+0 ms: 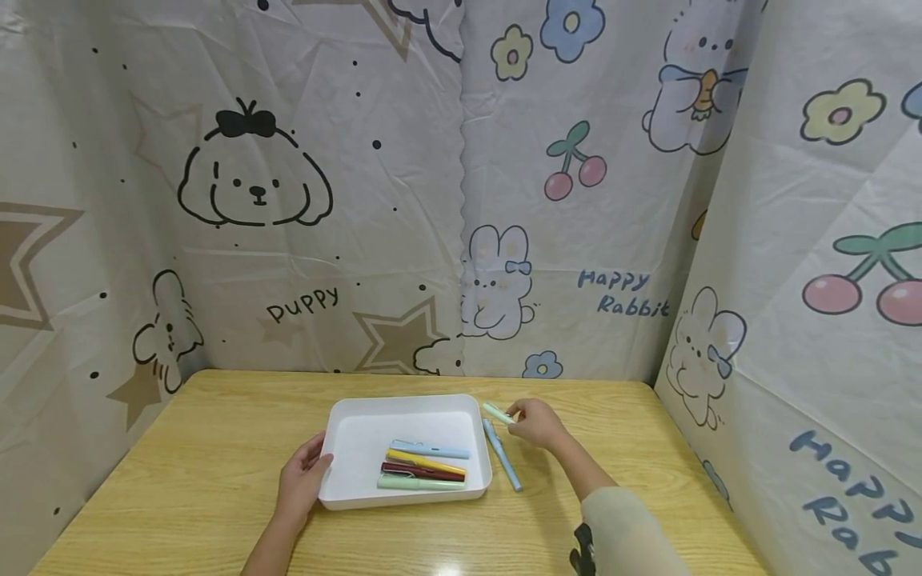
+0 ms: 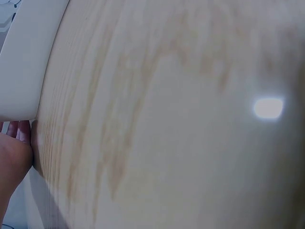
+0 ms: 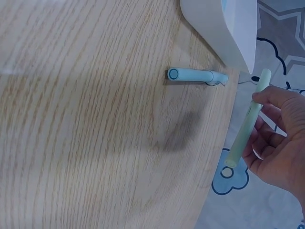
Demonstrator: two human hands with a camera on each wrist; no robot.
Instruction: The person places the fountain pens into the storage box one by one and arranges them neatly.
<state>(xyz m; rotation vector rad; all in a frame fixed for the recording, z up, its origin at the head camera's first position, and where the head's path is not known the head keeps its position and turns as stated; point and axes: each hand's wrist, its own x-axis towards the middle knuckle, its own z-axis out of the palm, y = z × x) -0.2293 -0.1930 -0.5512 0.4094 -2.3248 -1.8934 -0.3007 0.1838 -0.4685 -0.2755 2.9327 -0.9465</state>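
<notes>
My right hand point(image 1: 536, 422) pinches a pale green pen point(image 3: 249, 121) between thumb and fingers, above the table to the right of the white tray point(image 1: 353, 416). A light blue pen point(image 1: 502, 454) lies on the table against the tray's right side, below that hand. Inside the tray, grouped toward its right half, are a light blue pen point(image 1: 430, 450), a yellow pen point(image 1: 426, 462), a dark red pen point(image 1: 423, 472) and another pale green pen point(image 1: 421, 483). My left hand point(image 1: 298, 478) grips the tray's left wall, thumb at the rim; the left wrist view shows only part of it.
The light wooden table point(image 1: 216, 456) carries the tray near its middle. White printed cloth point(image 1: 403, 240) hangs behind the table and along both sides. A bright reflection point(image 2: 268, 108) shows on the tabletop.
</notes>
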